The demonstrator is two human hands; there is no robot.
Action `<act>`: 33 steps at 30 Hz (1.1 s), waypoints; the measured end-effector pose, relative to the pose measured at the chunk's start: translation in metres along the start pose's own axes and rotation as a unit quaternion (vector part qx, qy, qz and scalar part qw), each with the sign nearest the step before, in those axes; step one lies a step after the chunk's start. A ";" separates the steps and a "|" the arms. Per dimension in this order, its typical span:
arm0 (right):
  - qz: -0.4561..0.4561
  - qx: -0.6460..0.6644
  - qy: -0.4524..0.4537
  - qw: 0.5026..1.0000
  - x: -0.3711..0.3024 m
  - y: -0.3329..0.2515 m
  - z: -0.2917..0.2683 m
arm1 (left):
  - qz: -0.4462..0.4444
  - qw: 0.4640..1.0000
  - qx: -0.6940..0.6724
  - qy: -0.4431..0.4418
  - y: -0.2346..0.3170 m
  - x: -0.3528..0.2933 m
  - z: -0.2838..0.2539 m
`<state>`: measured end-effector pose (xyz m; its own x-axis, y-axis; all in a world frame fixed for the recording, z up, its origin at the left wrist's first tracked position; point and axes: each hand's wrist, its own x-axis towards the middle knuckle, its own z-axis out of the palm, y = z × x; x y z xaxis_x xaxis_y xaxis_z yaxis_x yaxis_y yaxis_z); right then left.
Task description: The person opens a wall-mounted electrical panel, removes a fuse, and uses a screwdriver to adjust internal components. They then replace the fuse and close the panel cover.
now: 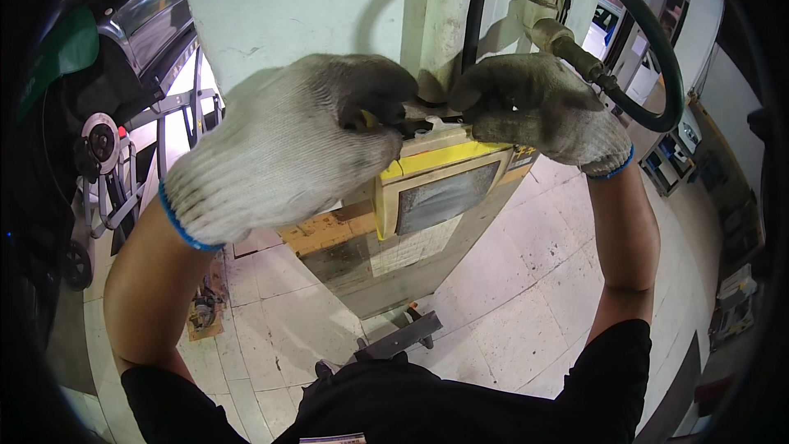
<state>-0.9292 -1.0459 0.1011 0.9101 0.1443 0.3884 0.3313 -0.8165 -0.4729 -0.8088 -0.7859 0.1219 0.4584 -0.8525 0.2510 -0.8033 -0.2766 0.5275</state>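
Note:
Both hands wear dirty white knit gloves with blue cuffs. My left hand [288,144] is raised in front of a cream post, its darkened fingertips pinched on a small dark part [415,123] on top of a yellow-edged control box [444,185]. My right hand [542,107] meets it from the right, fingertips closed on the same small part. The part itself is mostly hidden by the fingers. The control box has a grey screen and is fixed to the cream column [427,16].
A thick dark hose [657,49] loops from a metal fitting behind my right hand. A car on a lift with an exposed brake disc [100,141] is at the left. Pale floor tiles [526,296] lie below, with a metal lift arm [399,337] near my body.

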 end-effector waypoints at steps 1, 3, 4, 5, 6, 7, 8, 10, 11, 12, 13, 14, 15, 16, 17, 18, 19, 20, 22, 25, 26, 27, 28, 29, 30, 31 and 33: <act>-0.005 -0.018 -0.002 1.000 0.000 0.000 -0.001 | 0.000 1.000 0.022 -0.015 0.004 0.005 -0.002; -0.059 -0.086 -0.001 0.995 0.002 -0.001 -0.004 | -0.027 0.996 0.065 -0.050 0.008 0.016 -0.006; -0.072 -0.094 -0.017 0.993 0.002 -0.002 -0.005 | 0.008 0.990 0.117 -0.081 0.010 0.021 -0.008; -0.087 -0.112 -0.029 0.989 0.003 -0.003 -0.007 | 0.042 0.980 0.163 -0.107 0.010 0.027 -0.009; -0.101 -0.130 -0.041 0.986 0.004 -0.005 -0.008 | 0.120 0.953 0.247 -0.125 0.010 0.031 -0.012; -0.098 -0.125 -0.043 0.986 0.004 -0.007 -0.009 | 0.138 0.942 0.272 -0.141 0.009 0.035 -0.014; -0.094 -0.119 -0.045 0.987 0.005 -0.010 -0.008 | 0.198 0.910 0.333 -0.148 0.008 0.038 -0.017; -0.078 -0.115 -0.044 0.989 0.006 -0.016 -0.005 | 0.273 0.864 0.392 -0.161 0.007 0.043 -0.020; -0.065 -0.116 -0.041 0.990 0.006 -0.018 -0.001 | 0.250 0.895 0.325 -0.174 0.007 0.045 -0.022; -0.041 -0.115 -0.030 0.992 0.007 -0.020 0.003 | 0.182 0.945 0.196 -0.188 0.008 0.046 -0.022; -0.046 -0.089 -0.028 0.995 0.007 -0.022 0.008 | 0.109 0.972 0.062 -0.199 0.009 0.047 -0.022; -0.040 -0.064 -0.019 0.997 0.008 -0.022 0.013 | 0.055 0.976 0.066 -0.202 0.011 0.048 -0.023; -0.077 -0.038 -0.010 0.996 0.008 -0.023 0.017 | 0.069 0.970 0.105 -0.208 0.012 0.049 -0.022; -0.092 -0.104 0.010 0.990 0.008 -0.023 0.019 | 0.063 0.967 0.090 -0.231 0.013 0.050 -0.022; -0.149 -0.169 0.028 0.974 0.008 -0.023 0.020 | 0.115 0.958 0.132 -0.227 0.014 0.050 -0.022; -0.206 -0.223 0.052 0.951 0.006 -0.023 0.021 | 0.157 0.940 0.197 -0.230 0.013 0.050 -0.021; -0.158 -0.170 0.062 0.971 0.003 -0.023 0.021 | -0.019 0.958 0.132 -0.255 0.013 0.051 -0.021; -0.111 -0.106 0.077 0.985 -0.002 -0.024 0.021 | -0.062 0.961 0.118 -0.243 0.011 0.050 -0.021; -0.037 -0.058 0.136 0.988 -0.016 -0.026 0.023 | -0.023 0.964 0.120 -0.237 0.008 0.047 -0.019; 0.020 -0.043 0.235 0.971 -0.038 -0.027 0.034 | 0.333 0.833 0.435 -0.077 0.001 0.028 -0.019; 0.001 -0.053 0.247 0.968 -0.045 -0.027 0.040 | 0.197 0.921 0.333 -0.045 -0.003 0.020 -0.018; 0.019 -0.042 0.266 0.963 -0.051 -0.027 0.047 | 0.014 0.972 0.231 -0.033 -0.008 0.002 -0.017; 0.080 -0.025 0.276 0.957 -0.054 -0.026 0.053 | -0.172 0.978 0.119 -0.019 -0.012 -0.018 -0.012; -0.035 -0.091 0.289 0.952 -0.055 -0.025 0.057 | 0.046 0.981 0.178 0.054 -0.016 -0.031 -0.009; -0.063 -0.159 0.255 0.952 -0.055 -0.024 0.060 | 0.264 0.930 0.225 0.124 -0.023 -0.042 -0.007; -0.089 -0.225 0.220 0.945 -0.054 -0.025 0.062 | 0.219 0.955 0.156 0.128 -0.032 -0.048 0.001; -0.096 -0.283 0.190 0.935 -0.049 -0.027 0.064 | 0.243 0.920 0.235 0.198 -0.047 -0.056 0.024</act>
<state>-0.9671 -0.9955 0.0443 0.6580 0.1978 0.7266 0.1973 -0.9765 0.0871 -0.8057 -0.7352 0.0634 0.0295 -0.7238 0.6894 -0.9829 -0.1463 -0.1115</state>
